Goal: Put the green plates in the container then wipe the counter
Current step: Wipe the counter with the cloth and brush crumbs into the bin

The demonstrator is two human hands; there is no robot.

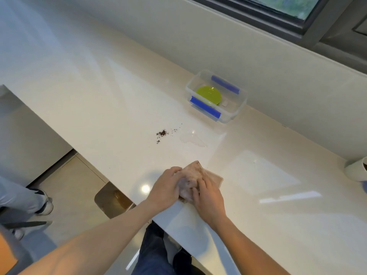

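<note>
Counter (111, 100) runs diagonally, near edge from upper left down to lower right, wall upstand along the far side under the window frame (278, 20). Lots of bare surface to the left of the container and to the right of my hands; floor drops off past the near edge on my left. Clear container (236, 114) with blue clips sits against the far wall, green plates (208, 95) stacked inside it at its left end, lid off. Between container and me: a patch of dark crumbs (162, 133) and just to its right a small clear puddle (192, 138), both well apart from the cloth. White cup (355, 169) at the right frame edge, well clear of my hands. Both hands are on a crumpled pinkish cloth (193, 175) lying on the counter close to the near edge. My left hand (166, 187) comes in from the lower left, forearm crossing the counter edge, fingers curled over the cloth's left side, gripping it. My right hand (208, 197) comes in from the lower right, palm down, fingers pressing and bunching the cloth's right side; a flat corner of cloth sticks out beyond it. Another person's leg and shoe (44, 203) stand on the floor at far left, away from the counter edge.
</note>
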